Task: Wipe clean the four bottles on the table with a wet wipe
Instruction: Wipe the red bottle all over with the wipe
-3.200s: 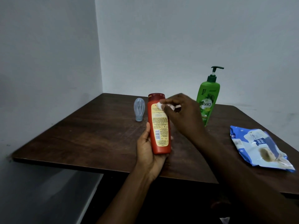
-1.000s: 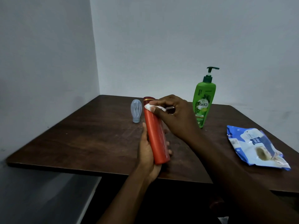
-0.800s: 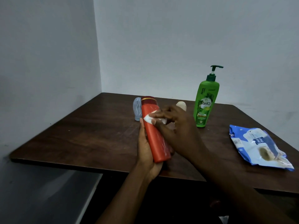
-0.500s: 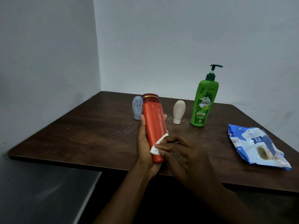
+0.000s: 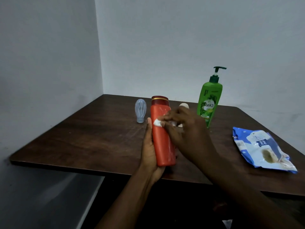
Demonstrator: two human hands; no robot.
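Observation:
My left hand (image 5: 149,152) grips the lower half of an orange-red bottle (image 5: 162,139) with a dark red cap, held upright above the near table edge. My right hand (image 5: 181,129) presses a small white wet wipe (image 5: 157,123) against the bottle's upper front. Behind stand a clear bluish small bottle (image 5: 140,110) on its cap, a small cream bottle (image 5: 184,105) mostly hidden by my right hand, and a tall green pump bottle (image 5: 208,103).
The dark wooden table (image 5: 99,139) sits in a corner, with walls at the left and back. A blue and white wet-wipe pack (image 5: 262,149) lies flat at the right, near the table's edge.
My right hand with the wipe has gone down the orange-red bottle to its base and come back up to its upper part. My left hand keeps its hold.

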